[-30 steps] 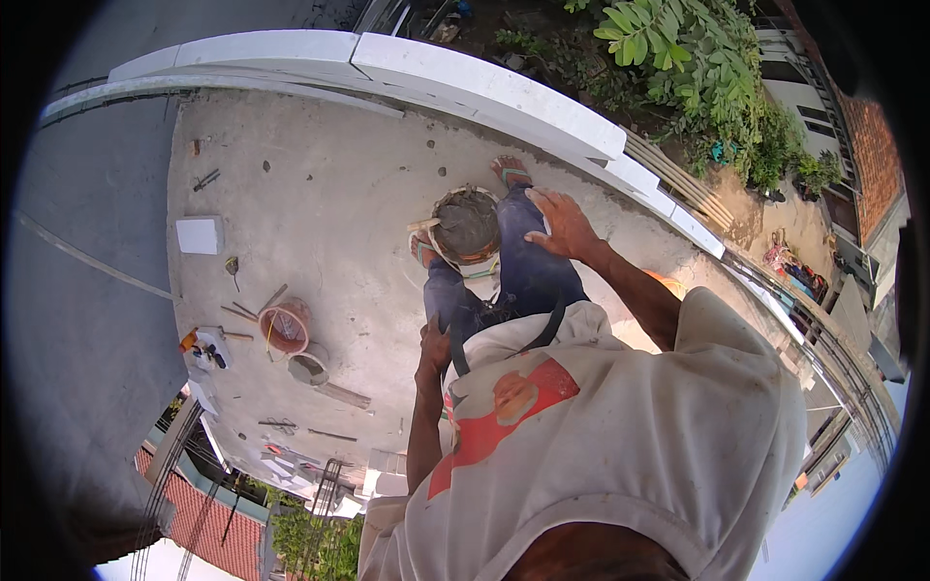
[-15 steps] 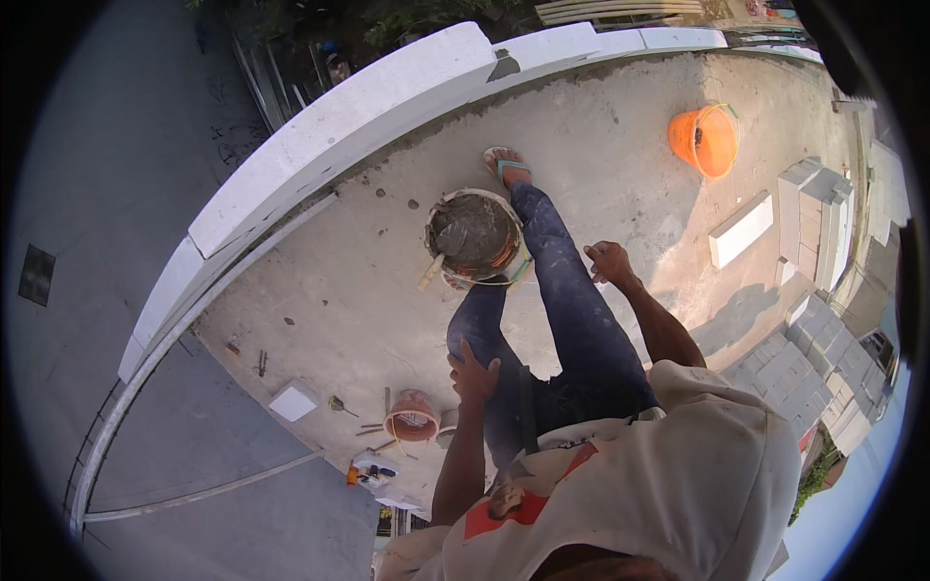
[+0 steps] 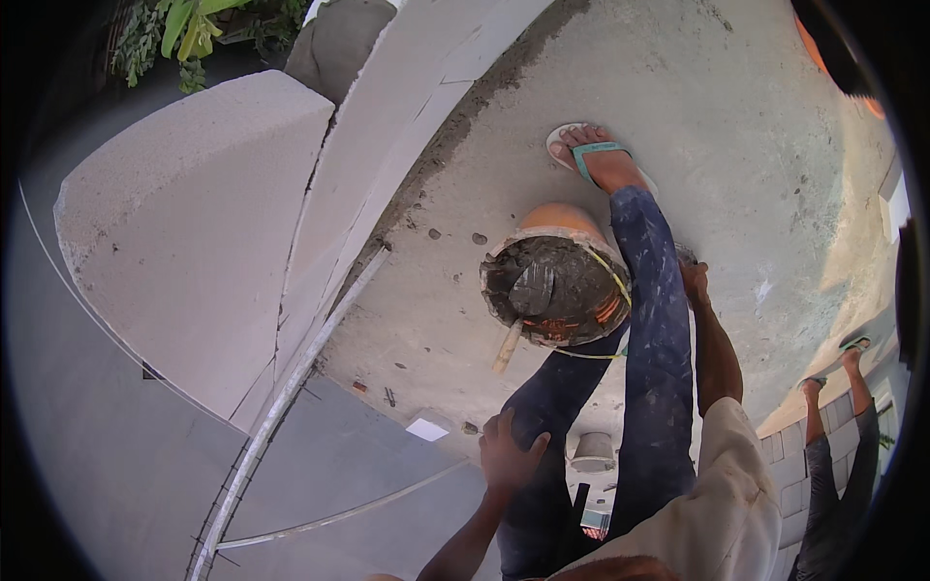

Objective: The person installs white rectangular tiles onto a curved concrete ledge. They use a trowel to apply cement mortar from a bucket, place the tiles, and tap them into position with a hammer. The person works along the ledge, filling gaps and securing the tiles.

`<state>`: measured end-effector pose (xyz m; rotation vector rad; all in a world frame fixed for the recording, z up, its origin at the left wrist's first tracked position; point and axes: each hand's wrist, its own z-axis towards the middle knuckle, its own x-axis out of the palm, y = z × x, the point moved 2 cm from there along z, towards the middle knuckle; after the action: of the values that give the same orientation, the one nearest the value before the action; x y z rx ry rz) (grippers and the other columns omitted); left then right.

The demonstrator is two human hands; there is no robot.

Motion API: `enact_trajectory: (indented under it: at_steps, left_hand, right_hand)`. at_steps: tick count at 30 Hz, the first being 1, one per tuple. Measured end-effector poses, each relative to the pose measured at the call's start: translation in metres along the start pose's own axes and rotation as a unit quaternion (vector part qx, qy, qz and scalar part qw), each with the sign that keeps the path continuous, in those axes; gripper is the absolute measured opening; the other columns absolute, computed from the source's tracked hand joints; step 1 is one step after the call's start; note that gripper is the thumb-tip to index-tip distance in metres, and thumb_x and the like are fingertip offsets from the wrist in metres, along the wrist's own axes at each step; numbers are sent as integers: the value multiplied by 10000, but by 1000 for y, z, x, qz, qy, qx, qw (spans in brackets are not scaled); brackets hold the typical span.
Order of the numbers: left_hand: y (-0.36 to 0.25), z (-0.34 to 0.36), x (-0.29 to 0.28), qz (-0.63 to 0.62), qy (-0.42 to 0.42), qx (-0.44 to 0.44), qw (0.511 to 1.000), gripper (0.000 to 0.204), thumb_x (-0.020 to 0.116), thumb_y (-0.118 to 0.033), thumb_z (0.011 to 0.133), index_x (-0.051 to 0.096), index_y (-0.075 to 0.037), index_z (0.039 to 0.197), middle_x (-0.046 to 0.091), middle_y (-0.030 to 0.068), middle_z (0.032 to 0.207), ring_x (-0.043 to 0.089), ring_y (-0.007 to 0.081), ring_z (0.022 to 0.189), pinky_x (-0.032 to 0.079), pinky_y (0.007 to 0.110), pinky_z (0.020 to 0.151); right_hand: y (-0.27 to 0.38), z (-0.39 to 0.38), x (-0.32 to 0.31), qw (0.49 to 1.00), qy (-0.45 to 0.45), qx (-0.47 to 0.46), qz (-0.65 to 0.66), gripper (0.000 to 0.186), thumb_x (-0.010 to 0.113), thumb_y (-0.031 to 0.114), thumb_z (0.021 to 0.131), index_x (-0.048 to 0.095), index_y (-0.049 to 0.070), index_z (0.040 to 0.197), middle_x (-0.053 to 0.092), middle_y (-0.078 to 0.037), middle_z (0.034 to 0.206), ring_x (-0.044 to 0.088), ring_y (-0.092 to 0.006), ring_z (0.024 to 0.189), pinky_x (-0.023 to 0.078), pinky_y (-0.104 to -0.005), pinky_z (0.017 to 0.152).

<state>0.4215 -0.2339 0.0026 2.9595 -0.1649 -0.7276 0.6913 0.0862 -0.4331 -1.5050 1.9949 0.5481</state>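
Note:
My left hand (image 3: 511,453) rests on my bent left knee with its fingers spread, holding nothing. My right hand (image 3: 695,281) hangs low beside my right shin. The leg partly covers its fingers, and a small dark patch shows at their tips, too unclear to name. Between my legs a tilted orange bucket (image 3: 562,219) holds grey wet mortar (image 3: 572,281). A mortar-coated trowel (image 3: 532,288) lies in it, its wooden handle sticking out over the rim towards my left knee. Neither hand touches the trowel.
A white block wall (image 3: 387,107) runs along the left, with a large block (image 3: 194,223) outside it. A long metal bar (image 3: 291,407) follows its foot. Another person's legs (image 3: 833,465) stand at the right. A small bucket (image 3: 593,452) sits behind me.
My view has come lower and nearer the bucket and wall. My right hand has dropped beside my shin. My left hand stays on the knee. Another person's legs have come into view.

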Motion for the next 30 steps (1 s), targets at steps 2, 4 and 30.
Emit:
enact_trajectory:
  at_steps: [2, 4, 30]
  left_hand:
    - [0, 10, -3, 9, -2, 14, 1000, 901, 878, -501, 817, 491, -103, 1526, 480, 212, 1500, 482, 462, 1390, 437, 571, 1154]
    - [2, 9, 4, 11, -20, 20, 1000, 881, 885, -485, 815, 503, -116, 1518, 485, 206, 1499, 484, 457, 1389, 436, 567, 1155]
    - [87, -34, 53, -426, -165, 25, 889, 570, 731, -333, 968, 607, -33, 1437, 591, 261, 1439, 572, 433, 1347, 474, 519, 1138]
  right_hand:
    - [-42, 28, 40, 994, -102, -28, 3, 716, 786, 472, 914, 558, -121, 1243, 745, -259, 1002, 768, -360, 867, 617, -464, 527]
    - [-35, 25, 50, 997, -73, -12, 12, 685, 777, 461, 917, 566, -114, 1223, 737, -247, 976, 761, -352, 842, 611, -460, 525]
    - [119, -291, -323, 956, 270, -111, 25, 313, 712, 312, 1023, 535, 56, 985, 550, -49, 665, 567, -177, 462, 517, -353, 400]
